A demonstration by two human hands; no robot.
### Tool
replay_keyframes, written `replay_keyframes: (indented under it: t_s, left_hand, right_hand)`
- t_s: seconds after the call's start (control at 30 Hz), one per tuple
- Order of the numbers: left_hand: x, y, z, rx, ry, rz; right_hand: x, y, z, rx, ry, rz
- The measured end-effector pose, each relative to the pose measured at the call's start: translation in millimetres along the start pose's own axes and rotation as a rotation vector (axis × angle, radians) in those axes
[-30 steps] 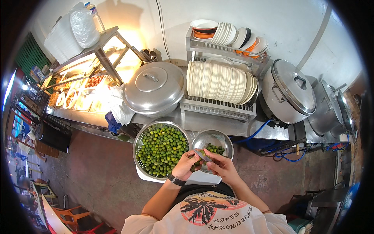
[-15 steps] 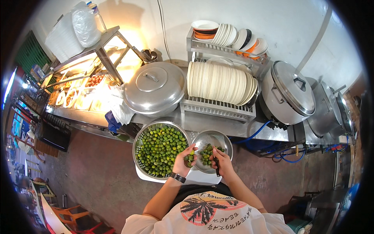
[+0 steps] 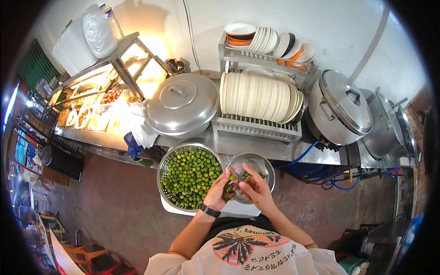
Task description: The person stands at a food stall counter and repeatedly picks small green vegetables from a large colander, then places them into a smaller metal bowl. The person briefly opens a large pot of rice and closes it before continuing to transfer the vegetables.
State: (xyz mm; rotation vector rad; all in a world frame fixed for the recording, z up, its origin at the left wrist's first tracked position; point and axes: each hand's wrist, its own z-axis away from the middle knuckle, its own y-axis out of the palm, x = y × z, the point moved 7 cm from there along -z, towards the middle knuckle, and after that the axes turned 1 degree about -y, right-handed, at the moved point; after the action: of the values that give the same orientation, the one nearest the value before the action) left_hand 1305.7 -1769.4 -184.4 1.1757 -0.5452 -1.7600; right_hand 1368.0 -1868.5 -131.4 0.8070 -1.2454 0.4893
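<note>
A metal colander (image 3: pixel 164 161) full of small green limes (image 3: pixel 189 176) stands in front of me on a white tray. Right of it is a smaller steel bowl (image 3: pixel 265 164) with a few lime pieces in it. My left hand (image 3: pixel 217 191), with a dark watch on its wrist, pinches one green lime (image 3: pixel 228 188) at the bowl's near rim. My right hand (image 3: pixel 255 189) is closed right beside it and grips a small knife (image 3: pixel 235 174), whose blade lies against the lime. Both hands touch over the gap between colander and bowl.
Behind the colander sit a wide lidded aluminium pot (image 3: pixel 183 103) and a dish rack (image 3: pixel 256 126) packed with white plates. Large lidded stock pots (image 3: pixel 341 107) stand at the right, above blue hoses (image 3: pixel 300 156). A lit food display (image 3: pixel 94 112) is at the left, orange plastic chairs (image 3: pixel 78 252) lower left.
Half a second ago my hands were slightly apart over the steel bowl. Now they are pressed together again at its near rim with a lime between them.
</note>
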Motion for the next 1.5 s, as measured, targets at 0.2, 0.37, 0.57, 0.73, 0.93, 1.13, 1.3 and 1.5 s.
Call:
replay_keyframes:
  t_s: [0.2,0.37,0.57,0.73,0.93,1.13,1.3,1.5]
  left_hand:
    - [-8.8,21.0,10.0,0.053,-0.01,-0.058]
    - [-7.4,11.0,8.6,-0.005,0.079,-0.142]
    - [-12.3,15.6,12.9,-0.049,0.147,-0.224]
    - [-14.8,14.8,13.8,-0.039,0.2,-0.252]
    - [-19.7,12.4,15.4,0.029,0.205,-0.328]
    - [-21.7,15.2,16.9,-0.112,0.363,-0.669]
    - [14.4,-52.8,-24.0,-0.152,0.0,-0.398]
    - [36.6,-53.4,-18.5,0.079,-0.195,-0.023]
  right_hand:
    - [-0.9,3.0,2.9,-0.053,-0.077,0.145]
    - [7.1,8.0,2.8,-0.031,-0.062,0.143]
    - [15.5,10.0,3.4,-0.026,-0.047,0.153]
    - [17.0,9.0,4.0,-0.006,-0.119,0.174]
    - [5.4,-1.4,9.4,-0.001,-0.039,0.142]
    - [-21.4,-16.3,6.1,-0.117,0.191,-0.038]
    - [-89.1,-49.3,-5.8,-0.229,0.452,-0.401]
    - [-226.6,-128.6,14.7,-0.545,0.754,-0.623]
